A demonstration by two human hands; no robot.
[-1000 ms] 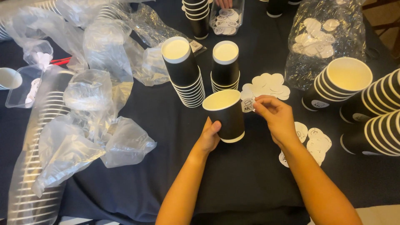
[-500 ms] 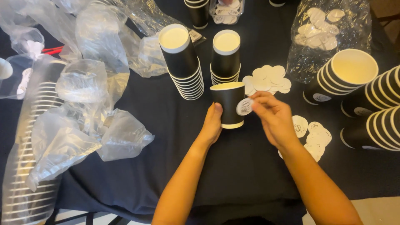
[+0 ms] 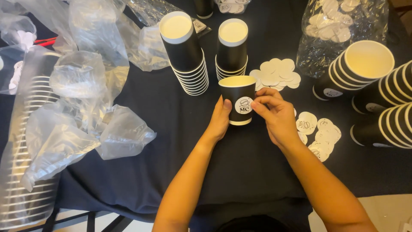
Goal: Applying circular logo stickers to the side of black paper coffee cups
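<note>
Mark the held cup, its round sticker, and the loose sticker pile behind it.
held cup (image 3: 231, 109): head view, black side wall.
round sticker (image 3: 243, 105): head view, its centre.
loose sticker pile (image 3: 277, 73): head view, middle disc.

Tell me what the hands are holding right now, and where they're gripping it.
A black paper cup, upright on the table: left hand on its left side wall, right hand on its right side by the round sticker.

The cup (image 3: 237, 101) is matt black paper with a pale, smooth inside and a white rim. The round sticker (image 3: 243, 105) on it is white paper with a slight sheen. Loose stickers (image 3: 277, 73) look the same. The bench (image 3: 171, 129) wears a dark, matt cloth. The crumpled bags (image 3: 81, 81) are clear, glossy plastic, creased and shiny.
</note>
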